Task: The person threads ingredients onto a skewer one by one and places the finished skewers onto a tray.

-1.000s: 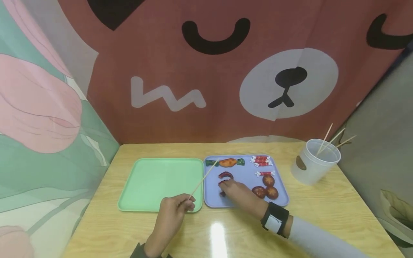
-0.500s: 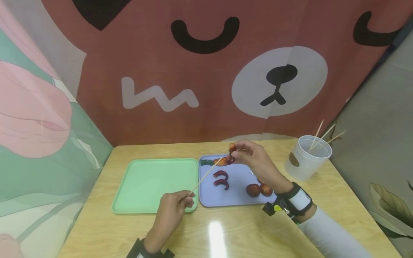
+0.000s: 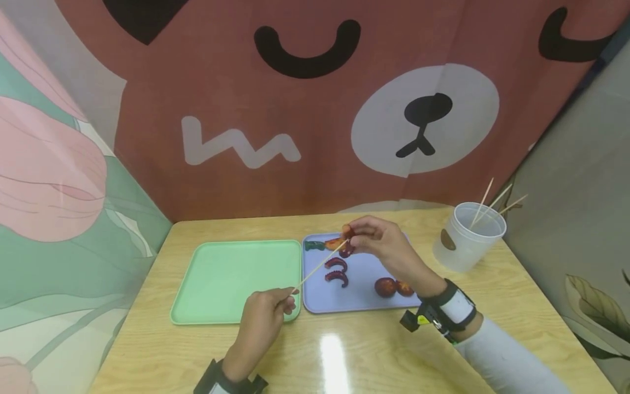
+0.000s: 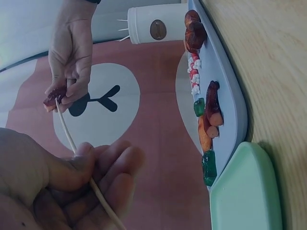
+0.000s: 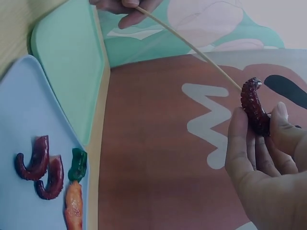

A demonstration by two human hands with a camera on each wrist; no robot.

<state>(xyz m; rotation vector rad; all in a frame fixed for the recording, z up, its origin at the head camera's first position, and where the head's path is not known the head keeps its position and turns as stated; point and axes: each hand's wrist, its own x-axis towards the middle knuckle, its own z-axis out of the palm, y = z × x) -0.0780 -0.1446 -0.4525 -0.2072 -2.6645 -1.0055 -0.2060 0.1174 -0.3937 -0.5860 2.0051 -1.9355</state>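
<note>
Head view, read as a clock face, gives me the person's left grip (image 3: 266, 314) near seven o'clock, thumb and fingers closed on a thin wooden skewer (image 3: 320, 266). The skewer slants away from it toward one or two o'clock. At four o'clock the right grip (image 3: 386, 246) pinches a dark red tentacle piece (image 5: 256, 108) between thumb and fingertips, raised above the far side of the blue-violet tray (image 3: 334, 300). In both wrist views I see the skewer's tip meet the tentacle piece; I cannot tell whether it has gone in.

On that tray, two curled tentacles (image 3: 337, 261) lie toward nine o'clock, an orange-and-green piece (image 5: 74, 206) toward eleven, and dark round slices (image 3: 385, 287) toward four. Just beside it, at nine o'clock, sits the green tray (image 3: 236, 284). Between three and four o'clock, a pale tub (image 3: 458, 254) on the wooden counter (image 3: 295, 355) holds leaning sticks (image 3: 482, 203).
</note>
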